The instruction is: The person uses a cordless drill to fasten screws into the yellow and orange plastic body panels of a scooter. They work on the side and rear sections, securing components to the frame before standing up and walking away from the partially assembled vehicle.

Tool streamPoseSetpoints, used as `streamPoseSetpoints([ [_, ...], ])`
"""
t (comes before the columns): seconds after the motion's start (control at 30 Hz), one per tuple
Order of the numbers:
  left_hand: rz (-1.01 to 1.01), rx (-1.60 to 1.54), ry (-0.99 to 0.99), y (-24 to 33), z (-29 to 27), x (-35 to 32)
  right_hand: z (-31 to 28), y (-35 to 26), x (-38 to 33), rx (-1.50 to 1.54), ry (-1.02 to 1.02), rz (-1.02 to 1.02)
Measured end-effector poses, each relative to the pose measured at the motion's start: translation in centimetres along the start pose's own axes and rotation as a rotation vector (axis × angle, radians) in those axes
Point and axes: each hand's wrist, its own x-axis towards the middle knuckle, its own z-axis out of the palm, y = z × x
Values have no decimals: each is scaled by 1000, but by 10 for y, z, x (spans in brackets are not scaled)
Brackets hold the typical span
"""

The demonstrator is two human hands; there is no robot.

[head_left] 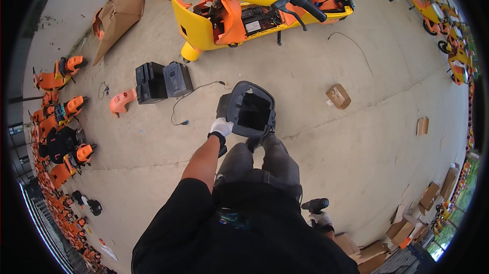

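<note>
My left hand (222, 127), in a white glove, is closed on the near left edge of a black plastic storage bin (235, 105). The bin has a thick rounded rim and a dark hollow inside, and I hold it in front of my legs. Low at my right side, my gloved right hand (321, 218) is closed round a cordless drill (315, 205), whose head points left. Ahead of me lies a yellow and orange scooter (204, 32) with its body opened and inner parts showing; its black handlebar grip (308, 5) is on the right.
Left of the bin are black boxes (151, 83), a cable (189, 94) and an orange panel (122, 102). A small cardboard box (338, 96) lies to the right. Orange scooters (61, 113) line the left side, yellow ones (433, 9) the far right. Cartons (400, 230) lie behind right.
</note>
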Motion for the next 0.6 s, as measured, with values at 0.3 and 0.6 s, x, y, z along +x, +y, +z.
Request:
streamPoseSetpoints([
  [0.3,212,422,-146,83,-10,37,-121,-151,40,491,211,-238],
  [0.6,330,717,-440,3,90,123,-55,-275,24,63,476,-165],
])
